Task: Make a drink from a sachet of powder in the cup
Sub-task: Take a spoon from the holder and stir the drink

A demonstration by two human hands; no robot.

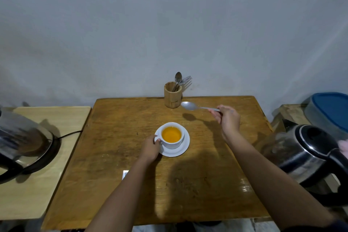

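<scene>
Both arms extend forward, the left hand [150, 147] curled with fingers closed, the right hand [227, 118] raised, fingers pinched shut.

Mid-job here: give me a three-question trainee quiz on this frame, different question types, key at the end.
1. True or false: the cup holds orange liquid.
2. Which hand holds the spoon? A) left B) right C) neither
3. Fill in: the cup stands on a white ____.

Key:
1. True.
2. B: the right hand holds the spoon in the air beside the wooden cutlery holder; the left hand is at the cup's handle.
3. Saucer.
</scene>
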